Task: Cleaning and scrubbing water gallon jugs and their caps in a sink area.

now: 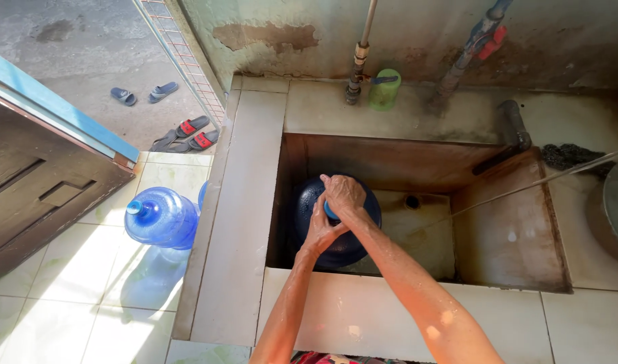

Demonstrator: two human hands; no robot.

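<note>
Blue plastic on the far left first: a second water jug (159, 217) stands on the sunlit floor tiles (66, 296) beside the tiled basin wall (238, 222), capped and untouched, with sandals (187, 133) lying further out near the doorway. Moving right, I come to the dark blue water jug (309, 202) I am working on; it stands upright in the left part of the sunken basin (511, 236), against its left wall. My left hand (320, 229) is wrapped around the neck from below, fingers curled close on it. My right hand (344, 194) sits on top, fingers closed down over the cap and mouth. I judge the jug rigid but smooth, and my wet forearms suggest a slippery grip; whether it holds water I cannot tell, though if full it would be heavy. The neck is the surest hold, with a palm under the shoulder for any lift. Further right, a green cup (384, 89) hangs by the pipe (361, 50), and a grey spout (513, 125) rests on the ledge.
</note>
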